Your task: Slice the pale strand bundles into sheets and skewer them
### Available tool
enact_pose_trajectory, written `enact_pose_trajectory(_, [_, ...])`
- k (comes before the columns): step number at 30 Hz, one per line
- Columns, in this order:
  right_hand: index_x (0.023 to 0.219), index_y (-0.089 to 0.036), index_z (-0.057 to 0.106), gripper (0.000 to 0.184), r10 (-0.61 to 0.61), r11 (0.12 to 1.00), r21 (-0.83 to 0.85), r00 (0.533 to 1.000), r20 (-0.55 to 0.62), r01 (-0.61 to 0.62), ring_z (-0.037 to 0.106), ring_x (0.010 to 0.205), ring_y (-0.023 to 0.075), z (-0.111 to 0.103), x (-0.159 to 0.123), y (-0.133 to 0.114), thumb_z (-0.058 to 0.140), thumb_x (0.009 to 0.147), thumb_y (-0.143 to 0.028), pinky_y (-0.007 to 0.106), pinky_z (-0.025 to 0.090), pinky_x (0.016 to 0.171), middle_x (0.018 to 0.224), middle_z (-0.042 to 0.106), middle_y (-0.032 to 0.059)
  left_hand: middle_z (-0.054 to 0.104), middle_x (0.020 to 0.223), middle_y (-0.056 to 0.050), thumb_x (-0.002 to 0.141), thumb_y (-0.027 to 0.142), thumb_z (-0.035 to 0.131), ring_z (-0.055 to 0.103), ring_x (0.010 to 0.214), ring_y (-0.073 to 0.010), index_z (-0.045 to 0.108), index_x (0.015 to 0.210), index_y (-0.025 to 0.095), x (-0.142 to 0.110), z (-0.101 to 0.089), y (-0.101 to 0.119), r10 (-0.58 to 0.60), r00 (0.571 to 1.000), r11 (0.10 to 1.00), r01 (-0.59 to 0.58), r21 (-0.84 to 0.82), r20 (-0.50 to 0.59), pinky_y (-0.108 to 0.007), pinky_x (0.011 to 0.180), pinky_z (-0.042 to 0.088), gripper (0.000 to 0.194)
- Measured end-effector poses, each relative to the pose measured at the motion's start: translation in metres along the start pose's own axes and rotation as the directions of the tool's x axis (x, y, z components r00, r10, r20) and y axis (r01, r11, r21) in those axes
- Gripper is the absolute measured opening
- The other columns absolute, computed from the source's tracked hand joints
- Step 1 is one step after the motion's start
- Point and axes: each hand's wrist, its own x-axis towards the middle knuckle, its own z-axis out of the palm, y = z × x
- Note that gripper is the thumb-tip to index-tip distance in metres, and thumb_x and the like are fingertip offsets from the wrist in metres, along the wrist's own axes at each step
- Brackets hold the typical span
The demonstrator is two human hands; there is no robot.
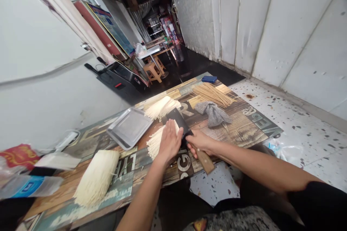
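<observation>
My right hand is wrapped round a cleaver, which has a dark blade and a wooden handle pointing toward me. Its blade lies beside and partly against a small bunch of enoki mushrooms. Flat on that bunch rests my left hand, fingers stretched out toward the blade and covering part of the mushrooms. Just beyond the blade is a pile of enoki mushrooms. A larger bunch of enoki lies to the left. The blade's cutting edge is hidden.
A metal tray sits left of the mushroom pile on the patterned table. To the right are a grey cloth, wooden skewers and a blue box. Plastic packaging lies at the left edge. Stools stand farther off.
</observation>
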Motion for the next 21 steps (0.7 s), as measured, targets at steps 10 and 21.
enact_pose_trajectory(10, [0.068,-0.02,0.04,0.016,-0.002,0.999,-0.032,0.997,0.077,0.004,0.04,0.027,0.0084,0.018,-0.013,-0.001,0.04,0.08,-0.009,0.018,0.039,0.029,0.039,0.045,-0.0083,0.019,0.154,-0.021,0.095,0.053,0.021,0.013,0.143,-0.0264,0.017,0.148,0.007,-0.01,-0.01,0.004,0.004,0.998,0.998,-0.008,-0.061,-0.068,-0.048,0.116,0.019,0.07])
enact_pose_trajectory(21, [0.066,-0.017,0.042,0.024,-0.244,0.962,-0.104,0.965,0.102,0.254,0.043,0.034,0.0077,0.02,0.046,-0.122,0.041,0.088,-0.009,0.018,0.042,0.034,0.043,0.047,-0.0056,0.029,0.149,-0.021,0.094,0.049,0.026,0.021,0.141,-0.0302,0.03,0.139,0.004,0.113,-0.111,-0.022,0.098,0.965,0.99,-0.069,0.122,-0.245,-0.045,0.115,0.017,0.064])
